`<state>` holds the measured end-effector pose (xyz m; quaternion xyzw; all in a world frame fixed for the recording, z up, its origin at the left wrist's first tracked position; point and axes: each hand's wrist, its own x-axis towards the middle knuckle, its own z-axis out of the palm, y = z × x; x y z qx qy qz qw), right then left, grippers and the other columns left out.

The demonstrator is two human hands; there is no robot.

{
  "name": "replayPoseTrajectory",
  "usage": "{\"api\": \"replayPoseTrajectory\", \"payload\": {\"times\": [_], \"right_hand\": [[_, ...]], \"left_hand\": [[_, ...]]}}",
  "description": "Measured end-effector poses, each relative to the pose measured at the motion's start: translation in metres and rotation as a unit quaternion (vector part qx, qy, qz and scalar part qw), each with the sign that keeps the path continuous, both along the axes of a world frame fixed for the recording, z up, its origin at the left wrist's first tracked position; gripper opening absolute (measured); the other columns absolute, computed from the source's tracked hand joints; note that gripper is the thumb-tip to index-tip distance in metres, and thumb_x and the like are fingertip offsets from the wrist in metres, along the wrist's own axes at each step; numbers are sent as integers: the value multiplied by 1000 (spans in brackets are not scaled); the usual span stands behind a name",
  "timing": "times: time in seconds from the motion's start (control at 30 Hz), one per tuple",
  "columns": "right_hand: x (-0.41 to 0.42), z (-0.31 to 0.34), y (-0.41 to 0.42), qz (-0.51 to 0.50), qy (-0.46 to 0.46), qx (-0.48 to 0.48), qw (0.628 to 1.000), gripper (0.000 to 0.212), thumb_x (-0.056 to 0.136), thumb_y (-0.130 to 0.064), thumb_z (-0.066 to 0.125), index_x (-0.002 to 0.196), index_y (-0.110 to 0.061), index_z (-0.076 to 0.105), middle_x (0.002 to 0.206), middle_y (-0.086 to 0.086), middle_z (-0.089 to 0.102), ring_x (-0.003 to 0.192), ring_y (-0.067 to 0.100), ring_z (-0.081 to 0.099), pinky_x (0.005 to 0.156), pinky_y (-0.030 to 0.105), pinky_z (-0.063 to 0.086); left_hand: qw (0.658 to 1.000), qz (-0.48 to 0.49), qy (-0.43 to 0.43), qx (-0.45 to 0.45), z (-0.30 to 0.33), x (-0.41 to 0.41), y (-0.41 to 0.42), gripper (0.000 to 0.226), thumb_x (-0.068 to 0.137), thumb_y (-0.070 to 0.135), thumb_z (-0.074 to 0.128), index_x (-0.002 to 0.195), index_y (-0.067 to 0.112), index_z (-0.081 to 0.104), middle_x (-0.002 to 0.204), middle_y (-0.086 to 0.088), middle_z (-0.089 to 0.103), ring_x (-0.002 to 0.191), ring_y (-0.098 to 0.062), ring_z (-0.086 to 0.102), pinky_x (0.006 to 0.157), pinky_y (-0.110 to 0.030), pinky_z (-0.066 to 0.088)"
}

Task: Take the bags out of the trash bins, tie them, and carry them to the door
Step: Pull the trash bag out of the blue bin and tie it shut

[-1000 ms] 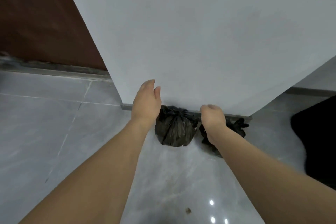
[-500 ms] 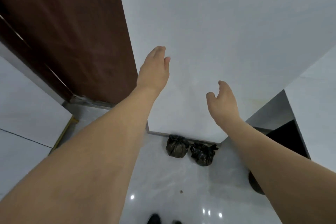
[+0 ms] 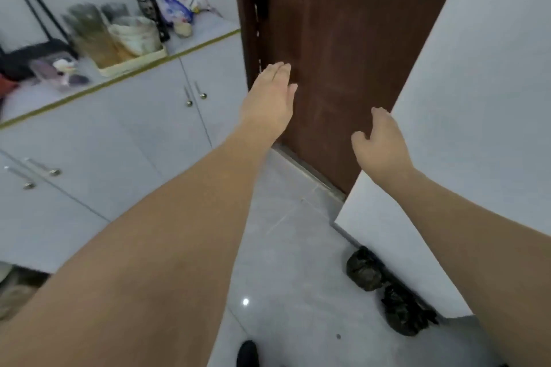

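Against the wall's foot, two tied bags (image 3: 384, 289), row running along it.

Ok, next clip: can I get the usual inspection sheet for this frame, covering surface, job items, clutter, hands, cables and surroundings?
Surface: grey tiled floor, glossy, with a small dark speck near the bags.
Job's things: two black trash bags, first bag and second bag, both bunched shut at the top, lying side by side on the floor against the white wall, near the brown door.
Clutter: cabinet top crowded with jars, a dark cylinder, packets and a tray.
Hands: left hand and right hand both raised, open, holding nothing.
Cables: nothing seen.
Surroundings: door closed; a dark shoe tip at the bottom edge.
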<state>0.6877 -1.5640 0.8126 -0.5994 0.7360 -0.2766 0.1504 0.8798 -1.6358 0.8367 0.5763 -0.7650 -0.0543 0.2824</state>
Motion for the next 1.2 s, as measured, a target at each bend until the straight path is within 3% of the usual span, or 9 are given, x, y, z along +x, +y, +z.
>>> {"api": "replayPoseTrajectory", "payload": {"times": [0.13, 0.3, 0.37, 0.47, 0.63, 0.77, 0.9, 1.07, 1.2], "right_hand": [[114, 4, -17, 124, 9, -1, 992, 62, 95, -19, 47, 150, 0, 26, 158, 17, 27, 146, 28, 23, 120, 38, 18], [276, 11, -10, 273, 21, -8, 962, 55, 92, -17, 47, 142, 3, 35, 146, 22, 40, 136, 35, 35, 114, 39, 26], [342, 12, 3, 329, 31, -13, 944, 60, 94, -18, 46, 147, 4, 27, 154, 21, 30, 143, 33, 24, 117, 36, 16], [438, 16, 34, 400, 18, -14, 916, 63, 95, -22, 44, 151, -1, 23, 159, 15, 22, 147, 27, 17, 119, 34, 12], [589, 24, 112, 508, 2, -31, 861, 56, 92, -20, 46, 143, 1, 34, 151, 18, 34, 139, 31, 29, 113, 36, 23], [695, 24, 193, 605, 4, -34, 796, 62, 94, -22, 44, 150, -5, 24, 159, 12, 23, 146, 26, 19, 117, 34, 16], [779, 21, 284, 701, -1, -38, 712, 62, 94, -19, 45, 150, -2, 25, 160, 14, 22, 147, 25, 17, 119, 33, 13], [849, 16, 386, 803, 4, -48, 595, 53, 89, -16, 50, 138, 2, 41, 146, 20, 41, 136, 34, 34, 115, 39, 24], [884, 9, 436, 859, 7, -51, 509, 50, 86, -13, 52, 134, 1, 44, 139, 20, 45, 132, 36, 37, 112, 39, 25]], "left_hand": [[993, 116, -8, 5, 2, 128, 34, 48, 105, 26, 34, 148, 6, 33, 156, -11, 33, 144, -25, 28, 116, -32, 19], [966, 259, -2, 9, 4, 290, 110, 49, 105, 27, 34, 149, 6, 32, 157, -10, 31, 145, -24, 25, 115, -31, 19], [949, 314, 3, 6, 6, 350, 149, 48, 105, 26, 36, 148, 6, 33, 157, -10, 32, 144, -23, 27, 113, -31, 22], [921, 389, 7, 3, 7, 430, 213, 48, 105, 27, 36, 148, 7, 34, 156, -9, 32, 143, -23, 29, 110, -31, 26], [864, 503, 9, 7, 4, 546, 337, 46, 104, 24, 38, 146, 5, 37, 154, -11, 36, 142, -24, 30, 112, -30, 23], [809, 588, 7, 13, -1, 612, 447, 45, 104, 23, 39, 144, 3, 39, 151, -14, 39, 140, -28, 34, 113, -34, 24], [736, 676, 19, 20, -6, 652, 555, 43, 103, 21, 40, 141, 3, 42, 147, -15, 43, 133, -31, 40, 108, -36, 28], [630, 776, 28, 30, -14, 667, 667, 44, 104, 24, 38, 144, 6, 38, 149, -13, 40, 133, -30, 40, 106, -37, 30], [551, 833, 32, 39, -22, 664, 727, 46, 105, 28, 35, 146, 7, 36, 151, -12, 39, 135, -31, 38, 107, -41, 32]]}}
